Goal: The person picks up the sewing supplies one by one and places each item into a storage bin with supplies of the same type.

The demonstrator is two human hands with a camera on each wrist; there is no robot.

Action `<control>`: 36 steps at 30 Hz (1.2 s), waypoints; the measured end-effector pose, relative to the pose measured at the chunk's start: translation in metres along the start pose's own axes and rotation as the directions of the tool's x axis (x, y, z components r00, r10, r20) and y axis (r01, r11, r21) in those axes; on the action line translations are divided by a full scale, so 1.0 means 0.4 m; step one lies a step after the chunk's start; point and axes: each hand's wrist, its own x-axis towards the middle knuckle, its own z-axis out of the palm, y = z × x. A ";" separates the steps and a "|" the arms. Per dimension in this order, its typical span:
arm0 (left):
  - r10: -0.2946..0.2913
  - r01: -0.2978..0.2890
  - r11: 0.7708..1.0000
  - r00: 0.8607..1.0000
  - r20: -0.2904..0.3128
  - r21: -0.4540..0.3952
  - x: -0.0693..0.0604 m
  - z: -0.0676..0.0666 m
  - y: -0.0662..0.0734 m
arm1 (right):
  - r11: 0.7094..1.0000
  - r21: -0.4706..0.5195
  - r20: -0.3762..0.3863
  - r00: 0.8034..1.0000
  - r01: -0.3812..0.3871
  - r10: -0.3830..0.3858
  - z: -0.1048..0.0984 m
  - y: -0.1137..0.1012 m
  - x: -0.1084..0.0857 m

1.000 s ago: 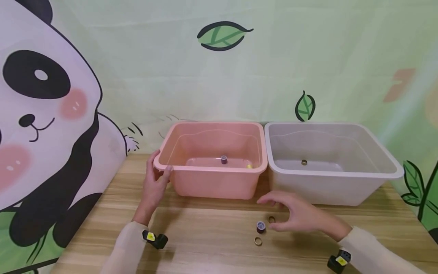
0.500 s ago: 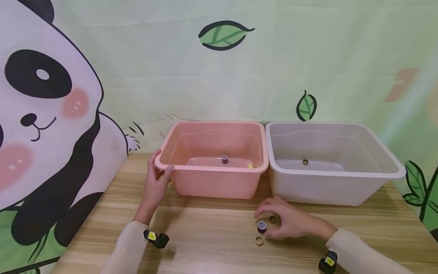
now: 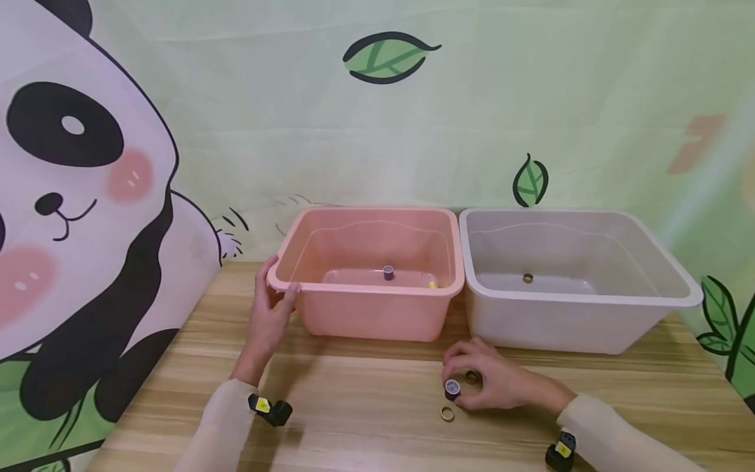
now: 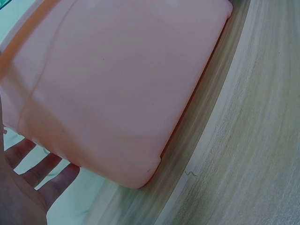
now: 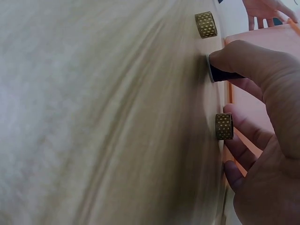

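My right hand [image 3: 498,380] pinches a small dark cylindrical cap [image 3: 452,389] with a pale round top between thumb and forefinger, down at the tabletop. In the right wrist view the thumb covers part of the cap [image 5: 225,74]. A brass-coloured ring [image 3: 447,414] lies just in front of the cap. Another dimpled ring [image 5: 224,126] stands by the right hand's other fingers. My left hand [image 3: 268,321] grips the front left corner of the pink bin [image 3: 371,314], thumb on the rim. Its fingers spread along the bin's outer side in the left wrist view.
Inside the pink bin are a similar dark cap [image 3: 388,273] and a small yellow piece [image 3: 433,285]. A grey bin [image 3: 566,321] stands close on its right, with one brass-coloured ring [image 3: 527,278] inside. A printed panda backdrop [image 3: 283,131] hangs behind the wooden table [image 3: 354,406].
My right hand has come left and down onto the dark cap, its thumb and forefinger drawing together around it. The left hand keeps its place on the pink bin.
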 end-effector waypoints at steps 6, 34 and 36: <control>-0.012 0.012 1.000 1.000 0.004 -0.007 -0.001 0.000 0.001 | 1.000 -0.007 -0.007 1.000 0.001 -0.001 0.008 0.009 -0.001; 0.046 -0.046 0.999 0.999 0.006 -0.029 0.001 0.004 -0.001 | 1.000 0.001 0.045 0.999 -0.027 0.027 -0.016 -0.010 0.009; 0.037 -0.037 0.999 0.999 0.004 -0.025 0.001 0.004 -0.003 | 1.000 0.000 0.052 0.998 -0.028 0.028 -0.022 -0.013 0.010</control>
